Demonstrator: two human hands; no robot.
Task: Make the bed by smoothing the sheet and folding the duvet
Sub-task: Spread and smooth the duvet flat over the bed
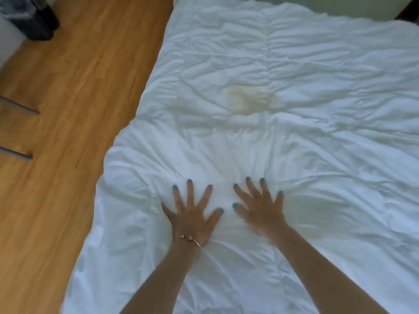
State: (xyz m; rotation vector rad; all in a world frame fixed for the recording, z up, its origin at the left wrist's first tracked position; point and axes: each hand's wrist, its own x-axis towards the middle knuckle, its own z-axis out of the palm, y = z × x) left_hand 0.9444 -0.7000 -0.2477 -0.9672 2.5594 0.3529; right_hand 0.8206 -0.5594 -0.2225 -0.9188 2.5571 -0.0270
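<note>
A white, wrinkled duvet (294, 75) lies spread across the bed and fills most of the view. A faint yellowish stain (247, 98) marks its middle. My left hand (192, 214), with a thin gold bracelet at the wrist, presses flat on the duvet near its front part, fingers spread wide. My right hand (260, 207) lies flat beside it, a palm's width to the right, fingers also spread and slightly blurred. Neither hand holds any fabric. The sheet underneath is hidden by the duvet.
Wooden floor (79, 98) runs along the left side of the bed. A dark bin (36, 19) with a plastic liner stands at the far left top. Two grey metal legs (18, 130) stick in from the left edge. The duvet's left edge overhangs the floor.
</note>
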